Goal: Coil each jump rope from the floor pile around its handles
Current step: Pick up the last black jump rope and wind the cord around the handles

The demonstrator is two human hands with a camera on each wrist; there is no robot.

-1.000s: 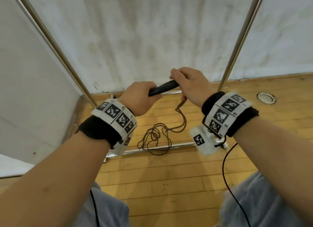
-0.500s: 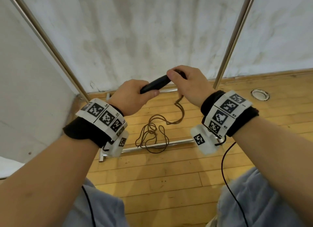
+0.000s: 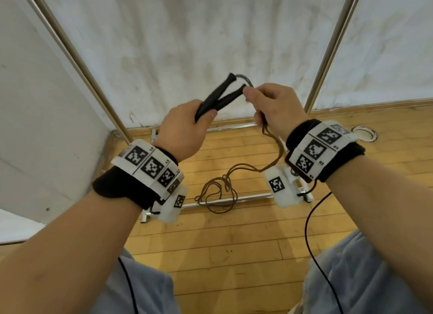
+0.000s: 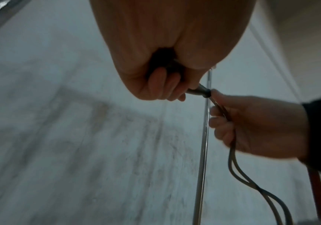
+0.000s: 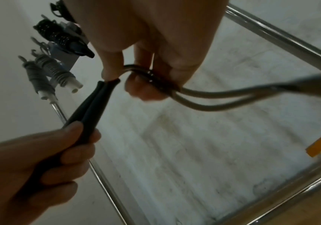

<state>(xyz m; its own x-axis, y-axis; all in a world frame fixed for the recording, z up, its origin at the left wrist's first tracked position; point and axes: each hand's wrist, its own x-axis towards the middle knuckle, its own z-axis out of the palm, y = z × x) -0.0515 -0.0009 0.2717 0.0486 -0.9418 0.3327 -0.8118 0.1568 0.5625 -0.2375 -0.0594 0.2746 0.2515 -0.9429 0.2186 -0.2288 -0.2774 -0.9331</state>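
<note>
Gripping both black handles (image 3: pixel 219 97) in a closed fist, the left hand (image 3: pixel 182 129) holds them raised in front of the white wall (image 3: pixel 210 32), their tips splayed apart and pointing toward 1 o'clock. The right hand (image 3: pixel 274 109) sits at 3 o'clock from those tips, almost touching them, its fingers curled round two strands of the brown rope (image 3: pixel 276 147) just where they leave the handles; the right wrist view shows the strands pinched between thumb and fingers (image 5: pixel 144 89). From that hand the rope drops toward 6 o'clock and ends in a loose tangle (image 3: pixel 218 191) on the wooden floor (image 3: pixel 234 255), lying across the horizontal bottom rail (image 3: pixel 248 197) of a metal frame. Two slanted metal poles (image 3: pixel 77 55) stand at 10 and 2 o'clock from the hands, with open wall between them. In the right wrist view, already coiled ropes (image 5: pixel 48 73) hang from a rail at 10 o'clock.
</note>
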